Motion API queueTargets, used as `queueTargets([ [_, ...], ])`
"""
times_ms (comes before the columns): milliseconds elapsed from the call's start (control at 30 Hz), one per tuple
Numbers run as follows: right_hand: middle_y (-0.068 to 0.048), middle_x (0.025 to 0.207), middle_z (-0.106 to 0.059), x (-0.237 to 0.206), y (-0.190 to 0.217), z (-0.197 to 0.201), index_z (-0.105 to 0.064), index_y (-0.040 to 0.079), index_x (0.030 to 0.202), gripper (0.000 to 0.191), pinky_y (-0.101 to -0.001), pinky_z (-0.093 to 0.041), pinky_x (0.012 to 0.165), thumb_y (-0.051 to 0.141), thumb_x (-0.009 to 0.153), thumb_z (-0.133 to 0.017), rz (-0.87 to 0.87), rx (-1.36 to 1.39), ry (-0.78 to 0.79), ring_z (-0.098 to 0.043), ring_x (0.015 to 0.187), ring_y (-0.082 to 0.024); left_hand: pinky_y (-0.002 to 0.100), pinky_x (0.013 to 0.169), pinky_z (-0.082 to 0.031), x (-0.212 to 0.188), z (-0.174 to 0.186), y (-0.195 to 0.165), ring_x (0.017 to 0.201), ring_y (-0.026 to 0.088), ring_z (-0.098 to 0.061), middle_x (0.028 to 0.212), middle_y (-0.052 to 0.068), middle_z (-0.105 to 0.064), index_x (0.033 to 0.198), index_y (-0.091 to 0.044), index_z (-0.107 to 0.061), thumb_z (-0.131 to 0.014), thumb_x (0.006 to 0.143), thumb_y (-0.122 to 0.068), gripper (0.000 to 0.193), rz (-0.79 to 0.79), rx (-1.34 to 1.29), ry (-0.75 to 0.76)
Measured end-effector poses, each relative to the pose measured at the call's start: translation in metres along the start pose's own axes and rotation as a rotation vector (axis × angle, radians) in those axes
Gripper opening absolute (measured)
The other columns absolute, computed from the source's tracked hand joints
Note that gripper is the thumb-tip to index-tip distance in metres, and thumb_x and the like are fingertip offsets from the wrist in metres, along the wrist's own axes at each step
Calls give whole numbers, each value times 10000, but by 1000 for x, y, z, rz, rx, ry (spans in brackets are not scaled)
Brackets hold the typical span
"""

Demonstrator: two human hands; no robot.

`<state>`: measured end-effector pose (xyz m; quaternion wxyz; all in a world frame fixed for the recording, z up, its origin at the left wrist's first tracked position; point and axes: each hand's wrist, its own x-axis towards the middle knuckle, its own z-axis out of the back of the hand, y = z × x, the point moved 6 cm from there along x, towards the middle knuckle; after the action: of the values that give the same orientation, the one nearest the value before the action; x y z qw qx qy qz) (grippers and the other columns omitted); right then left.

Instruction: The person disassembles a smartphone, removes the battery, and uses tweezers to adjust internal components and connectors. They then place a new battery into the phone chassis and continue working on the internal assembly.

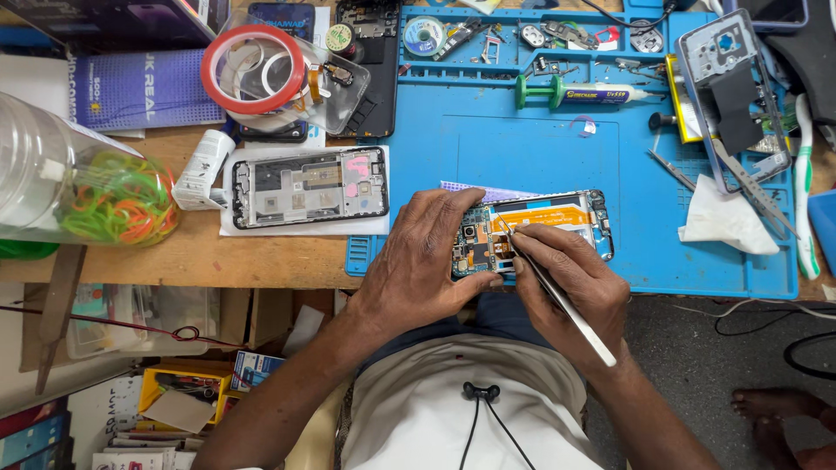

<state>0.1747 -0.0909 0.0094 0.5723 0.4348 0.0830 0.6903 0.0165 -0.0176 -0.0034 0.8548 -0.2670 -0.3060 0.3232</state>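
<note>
An opened smartphone (557, 218) with its back off lies on the front edge of a blue work mat (522, 148), showing an orange flex strip and circuit board. My left hand (427, 261) grips the phone's left end and covers part of the board. My right hand (570, 278) holds metal tweezers (557, 296), their tip touching the board near the camera area. The phone's lower edge is hidden behind my fingers.
A second stripped phone frame (309, 185) lies on white paper at left. A clear jar of coloured rubber bands (78, 187), a red tape roll (252, 68), a glue syringe (579, 92), another phone shell (731, 96), spare tweezers (753, 191) and a crumpled tissue (727, 222) surround the mat.
</note>
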Motion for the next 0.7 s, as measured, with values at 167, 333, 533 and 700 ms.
queueTargets([
  [167, -148, 1196, -728, 0, -1, -4, -728, 19, 1181, 295, -344, -622, 905, -3, 892, -781, 0, -29, 12, -746, 1077, -249, 503, 1110, -435, 0, -1, 1, 1277, 391, -528, 1348, 214, -586, 1454, 5, -429, -913, 713, -317, 941, 4, -3, 10],
  [333, -147, 1216, -718, 0, 1, -7, -722, 22, 1192, 311, -348, -621, 918, -8, 889, -785, 42, -46, 20, -736, 1102, -253, 501, 1111, -433, 0, -1, 1, 1276, 392, -526, 1343, 219, -585, 1449, 8, -432, -912, 712, -319, 938, 12, -3, 21],
  [533, -163, 1223, -714, -5, 2, -8, -713, 11, 1192, 310, -349, -628, 921, -24, 892, -786, 85, -38, 21, -738, 1103, -260, 504, 1113, -434, 0, -1, 2, 1277, 395, -527, 1334, 226, -586, 1448, 13, -434, -912, 715, -315, 934, 12, -1, 21],
  [700, -155, 1158, -738, -7, 1, -10, -724, 25, 1165, 297, -362, -630, 895, -32, 883, -798, 156, -63, -12, -748, 1071, -264, 510, 1108, -432, 0, -1, 2, 1275, 402, -523, 1330, 233, -584, 1442, 16, -436, -914, 709, -319, 937, 6, -22, 14],
])
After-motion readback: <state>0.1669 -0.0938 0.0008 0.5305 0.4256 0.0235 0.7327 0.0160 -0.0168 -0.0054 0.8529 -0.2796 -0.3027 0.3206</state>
